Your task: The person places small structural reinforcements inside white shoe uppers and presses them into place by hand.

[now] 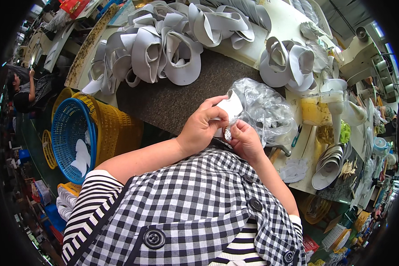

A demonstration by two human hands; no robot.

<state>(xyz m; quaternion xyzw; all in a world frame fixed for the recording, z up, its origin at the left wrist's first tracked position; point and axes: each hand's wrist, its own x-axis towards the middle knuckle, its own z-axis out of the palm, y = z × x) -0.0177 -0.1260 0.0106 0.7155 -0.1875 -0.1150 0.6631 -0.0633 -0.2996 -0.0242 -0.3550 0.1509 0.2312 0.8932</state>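
My left hand point(201, 124) is closed, thumb and fingers pinching a white shoe upper piece point(232, 105) in front of my chest. Close beside it, my right hand point(247, 141) pinches a small silvery sparkling ornament point(227, 134) at the lower edge of the white piece. The fingers partly hide both, so I cannot tell whether the two are joined. A clear plastic bag point(268, 111) with silvery contents lies just beyond my hands on the table. Pale grey shoe uppers point(181, 57) are heaped at the far side, with a smaller group point(288, 64) to the right.
At left stand a blue basket point(71, 119) holding white pieces and a yellow basket point(115, 128). Right of my hands are a hammer point(281, 150), a yellowish glue container point(314, 111), a white bottle point(336, 115) and stacked uppers point(327, 166). Another person point(26, 91) sits far left.
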